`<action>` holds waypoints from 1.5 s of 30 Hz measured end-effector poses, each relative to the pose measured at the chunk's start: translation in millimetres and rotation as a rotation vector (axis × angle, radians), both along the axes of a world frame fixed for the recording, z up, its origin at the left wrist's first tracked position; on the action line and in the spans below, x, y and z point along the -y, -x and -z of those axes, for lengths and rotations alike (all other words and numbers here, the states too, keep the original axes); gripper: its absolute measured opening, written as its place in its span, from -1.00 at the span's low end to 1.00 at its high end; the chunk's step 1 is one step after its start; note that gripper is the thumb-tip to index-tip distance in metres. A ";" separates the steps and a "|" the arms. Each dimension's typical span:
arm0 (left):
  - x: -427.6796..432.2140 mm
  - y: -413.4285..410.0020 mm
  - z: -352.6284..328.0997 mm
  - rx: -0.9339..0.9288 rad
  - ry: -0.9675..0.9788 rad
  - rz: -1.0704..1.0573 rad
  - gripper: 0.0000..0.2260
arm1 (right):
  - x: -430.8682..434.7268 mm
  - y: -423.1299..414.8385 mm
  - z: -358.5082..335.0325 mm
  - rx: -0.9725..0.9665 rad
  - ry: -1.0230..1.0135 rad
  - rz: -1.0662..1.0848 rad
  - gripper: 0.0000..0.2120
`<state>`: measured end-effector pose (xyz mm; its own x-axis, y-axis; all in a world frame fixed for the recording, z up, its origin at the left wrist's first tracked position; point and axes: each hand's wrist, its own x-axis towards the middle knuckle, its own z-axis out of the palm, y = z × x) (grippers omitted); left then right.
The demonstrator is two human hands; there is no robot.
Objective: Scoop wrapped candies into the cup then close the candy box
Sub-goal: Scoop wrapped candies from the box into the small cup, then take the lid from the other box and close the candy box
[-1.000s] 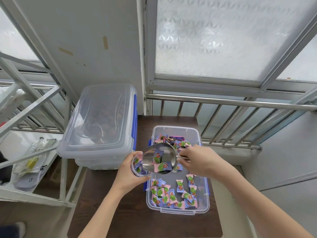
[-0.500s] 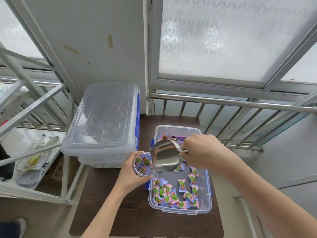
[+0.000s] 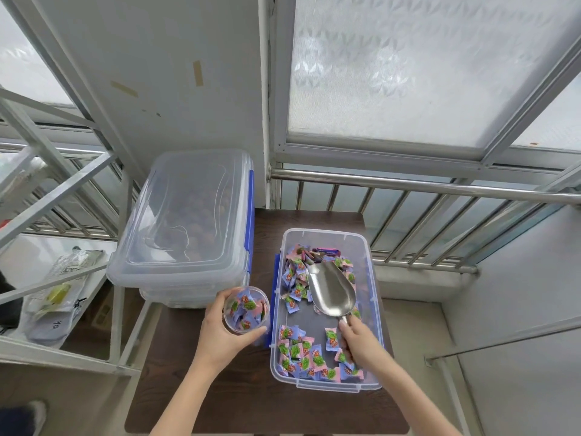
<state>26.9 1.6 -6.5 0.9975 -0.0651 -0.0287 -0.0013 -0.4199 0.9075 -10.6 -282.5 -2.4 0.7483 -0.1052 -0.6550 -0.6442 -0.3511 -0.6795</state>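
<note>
A clear cup (image 3: 246, 309) holding several wrapped candies is gripped by my left hand (image 3: 220, 336), just left of the candy box. The open clear candy box (image 3: 374, 309) lies on the dark table with wrapped candies (image 3: 301, 354) in piles at its near and far ends. My right hand (image 3: 358, 341) holds the handle of a metal scoop (image 3: 330, 291). The scoop lies low inside the box, bowl up and empty, its tip among the far candies.
A larger closed clear box with a blue latch (image 3: 188, 221) sits at the table's back left, on another box. A metal railing (image 3: 424, 187) runs behind. A metal shelf frame (image 3: 56, 196) stands to the left. The brown table (image 3: 239, 401) ends near my wrists.
The scoop tipped its candies into the cup, then swung right and down into the box. The cup now holds more candies and has moved slightly left.
</note>
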 end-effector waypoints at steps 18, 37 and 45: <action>0.0 -2.7 32.9 -0.158 -0.092 0.010 -0.25 | -30.9 -7.7 107.2 -0.008 0.460 -0.018 -0.69; 1.0 9.0 22.0 -0.307 -0.100 -0.078 -0.05 | -25.6 -6.1 90.1 -0.107 0.511 -0.257 -0.62; -53.8 -15.2 -90.4 -0.037 -0.138 -0.234 -0.74 | -42.2 -67.2 -30.5 0.301 0.352 -0.163 -0.81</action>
